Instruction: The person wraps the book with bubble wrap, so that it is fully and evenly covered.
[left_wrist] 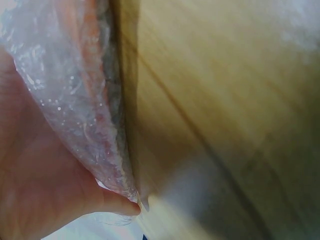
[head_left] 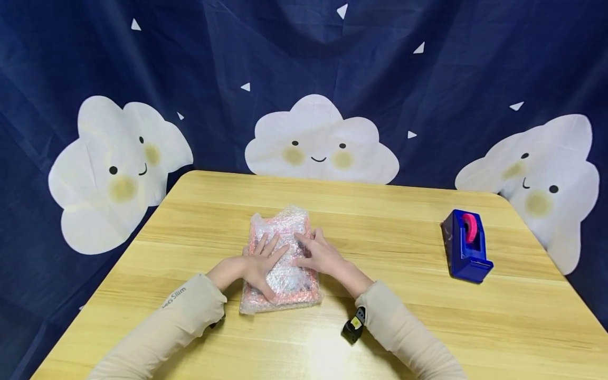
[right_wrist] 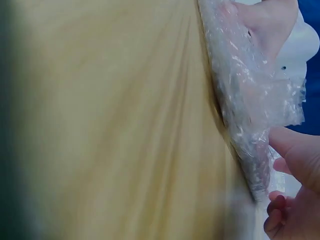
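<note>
A flat rectangular package (head_left: pixel 290 282) in clear bubble wrap, with an orange-red border showing through, lies on the wooden table. My left hand (head_left: pixel 263 265) rests on its left half with the fingers spread. In the left wrist view, the thumb side of this hand (left_wrist: pixel 45 165) lies along the bubble wrap (left_wrist: pixel 65 85). On the package's right side, my right hand (head_left: pixel 325 255) touches the top with thumb and forefinger apart, its other fingers bent near the edge. A loose flap of bubble wrap (right_wrist: pixel 285 102) sticks up beside my right hand (right_wrist: pixel 302 170) in the right wrist view.
A blue tape dispenser (head_left: pixel 467 253) with a pink roll (head_left: pixel 469 228) stands on the right of the table (head_left: pixel 389 227). Behind the table hangs a dark blue curtain (head_left: pixel 214 47) printed with smiling clouds. Black wrist cameras (head_left: pixel 353 326) sit under the sleeves.
</note>
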`<state>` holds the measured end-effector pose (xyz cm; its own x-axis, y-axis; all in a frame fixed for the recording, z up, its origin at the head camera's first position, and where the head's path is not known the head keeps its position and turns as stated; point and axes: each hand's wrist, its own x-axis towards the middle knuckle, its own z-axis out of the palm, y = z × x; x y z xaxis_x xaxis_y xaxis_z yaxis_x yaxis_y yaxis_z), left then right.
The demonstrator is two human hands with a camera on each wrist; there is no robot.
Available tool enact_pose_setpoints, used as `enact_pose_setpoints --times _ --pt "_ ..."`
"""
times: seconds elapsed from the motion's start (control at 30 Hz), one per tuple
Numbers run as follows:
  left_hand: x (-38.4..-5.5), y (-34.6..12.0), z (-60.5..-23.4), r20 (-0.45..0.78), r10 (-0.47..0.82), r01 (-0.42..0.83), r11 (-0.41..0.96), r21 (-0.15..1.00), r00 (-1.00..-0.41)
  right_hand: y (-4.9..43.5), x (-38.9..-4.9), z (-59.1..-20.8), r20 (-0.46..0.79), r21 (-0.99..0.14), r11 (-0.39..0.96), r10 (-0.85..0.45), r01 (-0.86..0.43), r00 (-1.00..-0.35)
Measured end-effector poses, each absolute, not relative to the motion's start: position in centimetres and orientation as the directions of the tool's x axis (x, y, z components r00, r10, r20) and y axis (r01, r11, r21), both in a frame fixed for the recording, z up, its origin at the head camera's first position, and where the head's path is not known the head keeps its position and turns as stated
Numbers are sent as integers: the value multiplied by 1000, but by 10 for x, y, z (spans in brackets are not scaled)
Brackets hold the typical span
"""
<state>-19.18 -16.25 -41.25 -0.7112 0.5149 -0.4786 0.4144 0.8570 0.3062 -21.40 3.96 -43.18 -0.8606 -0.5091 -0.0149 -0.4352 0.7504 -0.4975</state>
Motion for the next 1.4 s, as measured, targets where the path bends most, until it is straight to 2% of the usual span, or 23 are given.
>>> enact_pose_setpoints --times 0.27,0.5,0.77,1.0,1.07,1.23,1.4 --pt "-192 -163 -412 -473 524 421 851 313 -708 43 -214 -427 -137 -453 807 -482 -378 -865" --pt "-191 -164 -413 -484 516 418 856 303 -706 43 -217 -429 -163 -423 793 -542 -438 -824" --pt "-192 -164 -413 -481 514 414 858 305 -710 51 -227 -429 -189 -568 697 -627 -437 -755" --pt "-191 -163 -413 -475 514 416 857 303 -714 54 -226 -433 -131 -510 693 -649 -510 -750" --pt "-190 -162 -413 -474 517 420 856 301 -713 57 -226 -434 -124 -541 666 -668 -514 -734" --pt "-190 -162 -415 -473 520 423 854 302 -711 64 -229 -433 -186 -706 578 -709 -409 -680" --pt "-191 -163 -414 -469 513 415 858 303 -719 62 -230 -429 -236 -698 610 -689 -374 -685"
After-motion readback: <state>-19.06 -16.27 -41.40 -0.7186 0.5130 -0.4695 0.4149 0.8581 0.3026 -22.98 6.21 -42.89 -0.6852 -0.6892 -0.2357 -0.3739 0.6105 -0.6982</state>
